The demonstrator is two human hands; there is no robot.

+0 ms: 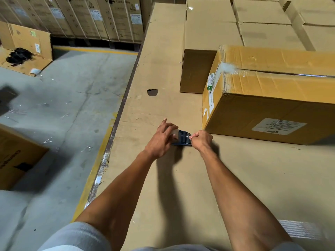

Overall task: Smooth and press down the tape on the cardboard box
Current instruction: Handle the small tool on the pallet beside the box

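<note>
A large cardboard box (pixel 272 98) lies on a wide cardboard-covered surface (pixel 163 178) at the right, with clear tape (pixel 230 68) along its top seam and a white label on its near side. In front of its near left corner, my left hand (pixel 161 138) grips a roll of clear tape (pixel 175 132). A dark strip of tape (pixel 183 137) stretches from the roll to my right hand (pixel 202 139), which pinches its free end. Both hands hover just above the surface, a short way from the box.
Plain cardboard boxes (pixel 208 33) are stacked behind and right of the taped box. A hole (pixel 152 92) marks the surface ahead. The surface's left edge drops to a concrete floor (pixel 63 105) with an open carton (pixel 25 48), another box (pixel 16 156) and stacked printed cartons (pixel 90 17).
</note>
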